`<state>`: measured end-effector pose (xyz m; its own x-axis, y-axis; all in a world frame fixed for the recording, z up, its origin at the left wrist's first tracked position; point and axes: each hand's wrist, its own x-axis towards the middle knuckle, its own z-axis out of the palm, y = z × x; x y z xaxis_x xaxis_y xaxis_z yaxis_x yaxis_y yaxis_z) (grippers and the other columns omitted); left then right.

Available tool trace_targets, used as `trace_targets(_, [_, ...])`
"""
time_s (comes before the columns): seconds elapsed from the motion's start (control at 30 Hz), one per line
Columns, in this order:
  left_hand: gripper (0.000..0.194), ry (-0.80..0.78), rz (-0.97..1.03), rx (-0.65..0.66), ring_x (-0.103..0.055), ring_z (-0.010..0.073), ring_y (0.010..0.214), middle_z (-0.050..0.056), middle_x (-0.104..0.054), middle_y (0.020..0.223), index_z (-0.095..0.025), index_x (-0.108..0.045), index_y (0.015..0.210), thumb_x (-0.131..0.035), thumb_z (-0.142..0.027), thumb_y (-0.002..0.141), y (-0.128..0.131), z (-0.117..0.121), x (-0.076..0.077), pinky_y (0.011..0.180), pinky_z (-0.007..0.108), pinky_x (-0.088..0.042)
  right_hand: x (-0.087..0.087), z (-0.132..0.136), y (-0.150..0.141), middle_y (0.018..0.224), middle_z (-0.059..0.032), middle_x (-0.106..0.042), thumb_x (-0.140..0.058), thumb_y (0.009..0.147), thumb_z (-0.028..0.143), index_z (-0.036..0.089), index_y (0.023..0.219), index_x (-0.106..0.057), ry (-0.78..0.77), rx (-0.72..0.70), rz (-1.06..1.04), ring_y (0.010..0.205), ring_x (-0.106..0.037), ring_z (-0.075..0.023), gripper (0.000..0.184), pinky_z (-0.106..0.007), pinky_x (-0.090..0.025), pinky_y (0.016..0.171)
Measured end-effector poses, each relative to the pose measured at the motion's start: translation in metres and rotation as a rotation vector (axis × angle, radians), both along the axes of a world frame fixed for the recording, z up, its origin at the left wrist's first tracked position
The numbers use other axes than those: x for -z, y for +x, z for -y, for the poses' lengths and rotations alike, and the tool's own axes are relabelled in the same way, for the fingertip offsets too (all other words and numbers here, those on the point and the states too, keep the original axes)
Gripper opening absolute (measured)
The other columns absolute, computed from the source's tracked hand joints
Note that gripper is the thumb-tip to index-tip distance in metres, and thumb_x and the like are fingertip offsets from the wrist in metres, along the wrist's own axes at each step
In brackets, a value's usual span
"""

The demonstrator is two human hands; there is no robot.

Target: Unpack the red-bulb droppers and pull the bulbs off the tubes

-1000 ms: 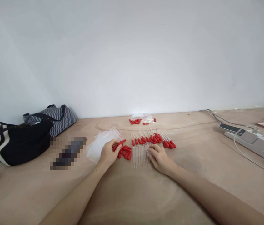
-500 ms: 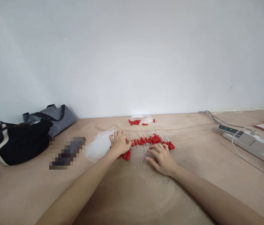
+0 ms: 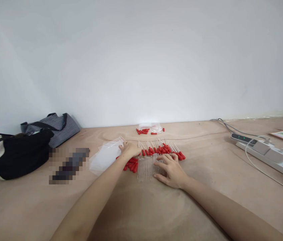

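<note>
Clear glass dropper tubes [image 3: 145, 169] lie side by side in a row at the middle of the table. My right hand [image 3: 170, 170] rests over the right end of this row, fingers spread. Behind it stretches a line of droppers with red rubber bulbs [image 3: 152, 150], their thin tubes pointing away from me. My left hand [image 3: 130, 149] reaches over the left end of that line, thumb and the visible finger apart; its other fingertips are hidden. Under and beside my left wrist lie more red-bulbed droppers [image 3: 132, 165]. Clear plastic bags [image 3: 102, 157] sit left of that hand.
Loose red bulbs [image 3: 142, 131] and a clear bag [image 3: 150, 126] lie near the wall. On the left are a black bag [image 3: 25, 155], a striped bag [image 3: 58, 129] and a blurred dark object [image 3: 72, 165]. A power strip [image 3: 269, 157] with cables is on the right.
My left hand has moved slightly forward and turned, uncovering more red bulbs by its wrist. My right hand stays on the glass tubes. The whole view has shifted a little.
</note>
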<state>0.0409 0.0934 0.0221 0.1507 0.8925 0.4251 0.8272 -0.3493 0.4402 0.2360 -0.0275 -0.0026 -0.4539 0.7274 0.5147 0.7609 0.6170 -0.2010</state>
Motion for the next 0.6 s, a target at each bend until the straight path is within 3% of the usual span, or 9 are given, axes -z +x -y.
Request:
trace_targets(0.13, [0.024,-0.061,-0.125,-0.133,-0.044,0.0381,0.101,0.017,-0.061,0.087,-0.013,-0.05,0.047,-0.054,-0.03,0.065,-0.011,0.017,-0.024,0.079,0.057,-0.027,0.0,-0.001,0.003,0.103,-0.0076,-0.057,-0.053,0.077,0.04,0.022,0.101,-0.057,0.024,0.018,-0.027,0.097,-0.047,-0.021,0.03,-0.043,-0.024,0.085])
trace_targets(0.27, [0.014,-0.042,-0.203,-0.055,-0.054,0.0255,0.086,0.006,-0.063,0.078,-0.018,-0.054,0.068,-0.043,-0.024,0.075,-0.02,0.051,-0.034,0.086,0.05,-0.027,0.004,-0.001,0.003,0.102,-0.0078,-0.057,-0.05,0.079,0.038,0.022,0.106,-0.054,0.115,0.073,-0.091,0.096,-0.049,-0.0209,0.032,-0.041,-0.026,0.084])
trace_targets(0.37, [0.016,0.044,-0.297,0.094,-0.056,0.0198,0.077,0.003,-0.063,0.077,-0.018,-0.05,0.082,-0.035,-0.02,0.081,-0.024,0.077,-0.025,0.088,0.048,-0.024,0.006,-0.001,0.002,0.107,-0.0099,-0.054,-0.047,0.081,0.034,0.02,0.117,-0.046,0.259,0.197,-0.191,0.1,-0.049,-0.0222,0.039,-0.039,-0.027,0.085])
trace_targets(0.47, [0.016,0.164,-0.352,0.221,-0.056,0.019,0.078,0.003,-0.063,0.079,-0.018,-0.05,0.082,-0.033,-0.02,0.084,-0.023,0.095,-0.011,0.089,0.046,-0.023,0.004,0.002,0.0,0.116,-0.0118,-0.05,-0.049,0.079,0.034,0.021,0.126,-0.037,0.399,0.285,-0.221,0.106,-0.046,-0.0251,0.05,-0.04,-0.025,0.088])
trace_targets(0.6, [0.018,0.348,-0.351,0.305,-0.055,0.0186,0.081,0.003,-0.064,0.078,-0.018,-0.053,0.08,-0.036,-0.021,0.086,-0.013,0.107,0.005,0.091,0.044,-0.022,-0.001,0.007,-0.004,0.118,-0.0068,-0.052,-0.05,0.08,0.035,0.028,0.122,-0.044,0.404,0.203,-0.045,0.111,-0.043,-0.0246,0.043,-0.043,-0.017,0.094])
